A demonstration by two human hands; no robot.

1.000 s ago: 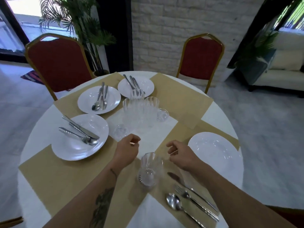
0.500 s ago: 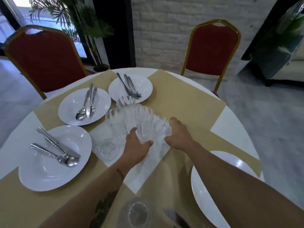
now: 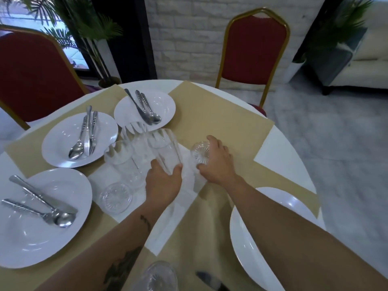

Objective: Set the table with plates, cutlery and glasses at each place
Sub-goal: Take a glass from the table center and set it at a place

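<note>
Glasses are being fetched: left hand [image 3: 162,183] fingers grip a tall glass [image 3: 165,150] mid-surface, right hand [image 3: 216,162] fingers close around a short glass [image 3: 200,153]; next, carry each to a place.

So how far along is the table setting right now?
Done: the near-right plate is laid, a glass by it. In hand: left hand grips a tall glass, right hand a short glass. Left: three plates hold piled cutlery.

Tall clear glass [image 3: 165,152] tilted; small glass [image 3: 200,153] beside it, mid-table.
</note>
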